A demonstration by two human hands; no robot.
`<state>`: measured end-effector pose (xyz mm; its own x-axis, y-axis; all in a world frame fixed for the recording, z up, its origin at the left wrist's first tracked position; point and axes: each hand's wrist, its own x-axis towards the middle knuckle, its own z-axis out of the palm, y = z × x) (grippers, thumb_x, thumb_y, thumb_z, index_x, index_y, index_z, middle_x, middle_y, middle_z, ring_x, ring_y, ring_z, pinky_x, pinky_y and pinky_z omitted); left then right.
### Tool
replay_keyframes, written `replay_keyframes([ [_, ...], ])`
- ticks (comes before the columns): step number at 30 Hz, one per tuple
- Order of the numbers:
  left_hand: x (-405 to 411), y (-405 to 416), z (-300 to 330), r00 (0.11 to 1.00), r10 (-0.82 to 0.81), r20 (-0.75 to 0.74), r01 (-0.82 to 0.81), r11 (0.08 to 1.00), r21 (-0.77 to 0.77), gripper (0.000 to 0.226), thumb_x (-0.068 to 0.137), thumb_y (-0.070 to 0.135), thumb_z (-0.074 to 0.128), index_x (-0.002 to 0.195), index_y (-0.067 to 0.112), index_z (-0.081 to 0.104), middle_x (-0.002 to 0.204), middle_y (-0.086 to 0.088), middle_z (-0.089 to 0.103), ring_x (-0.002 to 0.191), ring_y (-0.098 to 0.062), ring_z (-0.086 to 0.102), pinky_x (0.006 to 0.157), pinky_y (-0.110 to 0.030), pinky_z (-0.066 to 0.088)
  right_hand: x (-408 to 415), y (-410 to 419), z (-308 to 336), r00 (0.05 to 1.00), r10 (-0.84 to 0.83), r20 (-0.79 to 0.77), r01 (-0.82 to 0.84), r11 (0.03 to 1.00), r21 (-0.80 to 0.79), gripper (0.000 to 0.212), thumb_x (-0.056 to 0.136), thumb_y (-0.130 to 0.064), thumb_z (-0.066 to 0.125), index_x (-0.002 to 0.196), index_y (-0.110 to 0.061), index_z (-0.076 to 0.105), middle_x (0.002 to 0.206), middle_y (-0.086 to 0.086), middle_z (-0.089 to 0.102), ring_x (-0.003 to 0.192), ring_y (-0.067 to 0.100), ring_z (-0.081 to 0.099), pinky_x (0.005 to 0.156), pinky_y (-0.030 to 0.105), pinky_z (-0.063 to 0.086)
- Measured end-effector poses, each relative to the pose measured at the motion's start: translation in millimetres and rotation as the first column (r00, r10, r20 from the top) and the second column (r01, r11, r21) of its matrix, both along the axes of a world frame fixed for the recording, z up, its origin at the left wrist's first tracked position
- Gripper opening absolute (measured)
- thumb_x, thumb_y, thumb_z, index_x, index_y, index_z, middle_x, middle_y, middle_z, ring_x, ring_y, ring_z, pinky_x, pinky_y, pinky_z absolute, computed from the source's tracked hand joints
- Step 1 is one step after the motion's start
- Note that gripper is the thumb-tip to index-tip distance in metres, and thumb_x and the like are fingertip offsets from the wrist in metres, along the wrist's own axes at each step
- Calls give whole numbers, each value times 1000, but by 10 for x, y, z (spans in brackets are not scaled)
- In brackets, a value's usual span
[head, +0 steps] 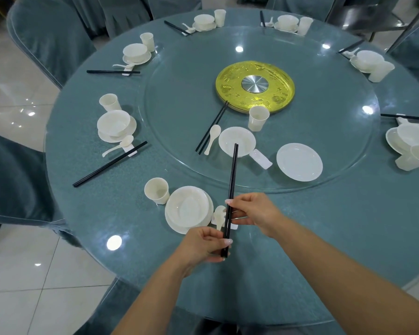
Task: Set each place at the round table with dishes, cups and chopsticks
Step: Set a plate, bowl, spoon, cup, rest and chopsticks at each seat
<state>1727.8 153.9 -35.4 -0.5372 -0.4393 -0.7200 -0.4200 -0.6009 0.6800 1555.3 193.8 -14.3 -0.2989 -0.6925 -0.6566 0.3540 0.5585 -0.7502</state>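
Observation:
A pair of black chopsticks (232, 180) is held over the near edge of the round table (324, 226). My left hand (203, 245) pinches their near end and my right hand (252, 211) pinches them a little higher. Just left of the hands stands a place setting: a white cup (156, 190), a bowl on a plate (188, 209), and a spoon (219, 217) on a white rest partly hidden by the chopsticks. On the glass turntable (179, 97) lie loose pieces: a bowl (237, 141), a cup (258, 118), a plate (299, 162), a spoon (212, 139), a chopstick rest (260, 159) and another chopstick pair (212, 128).
Several finished settings ring the table's left, far and right rim, such as the one at the left (116, 126). A gold disc (255, 85) marks the turntable's centre. Blue-covered chairs (49, 37) surround the table on a tiled floor (22, 286).

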Motion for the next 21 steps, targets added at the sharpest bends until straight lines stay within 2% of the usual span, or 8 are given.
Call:
replay_keyframes([
  [6, 40, 85, -122, 997, -78, 26, 78, 997, 30, 36, 76, 11, 80, 106, 3, 63, 86, -10, 73, 72, -19, 70, 63, -27, 56, 29, 145, -187, 1000, -16, -3, 17, 998, 65, 17, 87, -13, 68, 91, 4, 68, 86, 17, 72, 70, 22, 68, 66, 29, 59],
  [11, 123, 62, -230, 993, -89, 83, 98, 990, -104, 31, 78, 20, 79, 105, 13, 66, 97, -12, 69, 76, -13, 67, 66, -28, 58, 86, 308, -422, 998, -38, -57, 48, 982, 183, 19, 88, -12, 68, 94, 6, 65, 80, 14, 69, 65, 18, 65, 63, 29, 60],
  [16, 164, -45, -244, 993, -52, 110, 72, 978, -195, 28, 79, 20, 78, 104, 11, 67, 101, -15, 68, 73, -11, 66, 61, -25, 56, 228, 422, -614, 988, -32, -151, 73, 958, 277, 13, 85, -13, 72, 82, -3, 64, 79, 13, 68, 66, 21, 66, 63, 32, 60],
  [19, 175, -78, -284, 990, -49, 134, 82, 965, -249, 24, 80, 22, 77, 101, 14, 68, 99, -10, 68, 74, -9, 67, 67, -23, 56, 331, 455, -685, 976, 2, -217, 71, 942, 327, 15, 84, -15, 72, 74, -7, 64, 72, 9, 63, 65, 20, 64, 61, 32, 59],
  [21, 191, -91, -327, 988, -48, 150, 88, 958, -273, 22, 79, 24, 77, 99, 18, 69, 100, -10, 69, 76, -11, 68, 77, -27, 56, 393, 463, -739, 971, 13, -240, 76, 931, 356, 17, 83, -16, 73, 72, -7, 64, 72, 11, 63, 65, 21, 64, 64, 36, 60],
])
